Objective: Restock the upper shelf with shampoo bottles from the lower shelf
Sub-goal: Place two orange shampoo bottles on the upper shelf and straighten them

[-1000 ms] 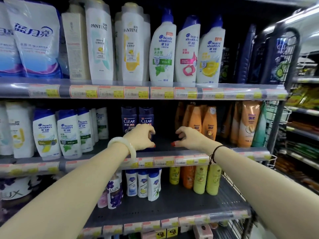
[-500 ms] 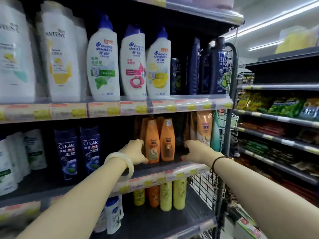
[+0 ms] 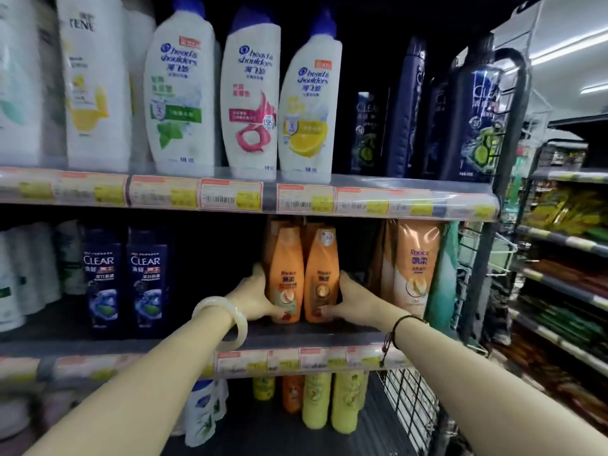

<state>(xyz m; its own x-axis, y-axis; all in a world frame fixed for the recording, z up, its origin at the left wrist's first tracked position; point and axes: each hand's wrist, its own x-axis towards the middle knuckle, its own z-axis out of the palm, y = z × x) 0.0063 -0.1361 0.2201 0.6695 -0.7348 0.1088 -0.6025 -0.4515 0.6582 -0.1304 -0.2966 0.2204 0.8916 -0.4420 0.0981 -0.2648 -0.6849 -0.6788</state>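
Two orange shampoo bottles stand side by side on the middle shelf (image 3: 296, 334). My left hand (image 3: 253, 296) grips the left orange bottle (image 3: 285, 274) from its left side, thumb at the bottle's base. My right hand (image 3: 353, 299) grips the right orange bottle (image 3: 321, 274) from its right side. More orange bottles stand behind them. On the upper shelf (image 3: 378, 184) stand white Head & Shoulders bottles (image 3: 250, 93) and dark blue Clear bottles (image 3: 473, 120).
Two dark Clear bottles (image 3: 125, 278) stand left of my hands with a dark gap between. An orange refill pouch (image 3: 414, 264) stands to the right. Yellow and orange bottles (image 3: 316, 399) fill the lowest shelf. A black wire rack (image 3: 493, 225) ends the shelving; another aisle lies right.
The view has moved closer and rightward. Both hands have gone from hovering near the shelf edge to closing around the two front orange bottles.
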